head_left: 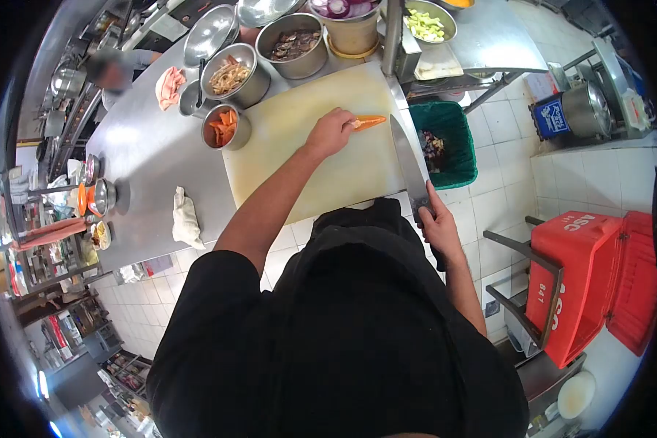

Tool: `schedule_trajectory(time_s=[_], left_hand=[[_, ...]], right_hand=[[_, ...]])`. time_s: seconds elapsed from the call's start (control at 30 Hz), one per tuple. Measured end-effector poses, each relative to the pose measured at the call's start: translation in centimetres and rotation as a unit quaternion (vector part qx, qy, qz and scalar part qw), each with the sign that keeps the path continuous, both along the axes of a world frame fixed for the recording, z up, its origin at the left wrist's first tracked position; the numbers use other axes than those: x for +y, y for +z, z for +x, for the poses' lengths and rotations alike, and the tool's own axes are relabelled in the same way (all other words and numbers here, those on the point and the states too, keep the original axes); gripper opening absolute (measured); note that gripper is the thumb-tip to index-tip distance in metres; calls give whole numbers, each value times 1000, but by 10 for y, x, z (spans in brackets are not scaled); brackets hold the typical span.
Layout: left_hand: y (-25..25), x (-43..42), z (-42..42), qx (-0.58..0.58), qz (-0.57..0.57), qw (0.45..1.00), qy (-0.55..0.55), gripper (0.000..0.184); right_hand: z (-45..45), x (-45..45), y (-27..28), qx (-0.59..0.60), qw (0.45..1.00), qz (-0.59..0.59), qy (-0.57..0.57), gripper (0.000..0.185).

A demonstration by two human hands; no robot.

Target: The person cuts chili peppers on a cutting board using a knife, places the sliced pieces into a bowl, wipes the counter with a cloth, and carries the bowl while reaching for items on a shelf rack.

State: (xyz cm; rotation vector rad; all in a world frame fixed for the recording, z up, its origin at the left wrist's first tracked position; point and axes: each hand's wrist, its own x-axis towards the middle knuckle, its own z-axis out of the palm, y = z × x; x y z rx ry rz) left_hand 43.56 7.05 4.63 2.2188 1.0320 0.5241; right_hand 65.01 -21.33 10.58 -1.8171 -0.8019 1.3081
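My left hand (331, 131) is closed on a pointed piece of orange vegetable (370, 122), pale along one side, over the upper part of a yellowish cutting board (321, 175). Whether it is carrot or pepper I cannot tell. My right hand (439, 225) grips the dark handle of a large kitchen knife (407, 155). Its broad blade points away from me along the board's right edge, its tip just right of the orange piece. Left of the board stands a small metal pot (236, 136) with orange pieces in it.
Beyond the board stand metal pots of shredded food (230, 75), dark pieces (296, 45) and purple onion (343, 9). A green-lined bin (460, 142) is at right. A white cloth (187, 217) lies on the steel table (135, 182). A red cooler (562, 292) stands at right; another person (113, 77) at upper left.
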Motion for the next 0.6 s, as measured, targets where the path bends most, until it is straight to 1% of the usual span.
schedule_trajectory(time_s=[0.13, 0.23, 0.47, 0.6], left_hand=[[2, -13, -13, 17, 7, 1000, -20, 12], [1, -22, -23, 5, -5, 1000, -17, 12], [-5, -33, -27, -15, -10, 1000, 10, 11], [-13, -34, -28, -44, -17, 999, 25, 10]], right_hand=[[-3, 13, 15, -31, 999, -14, 31, 65], [-5, 24, 21, -16, 997, -58, 43, 65], [-3, 27, -15, 45, 995, -72, 50, 66], [-6, 33, -27, 49, 995, -59, 63, 66]])
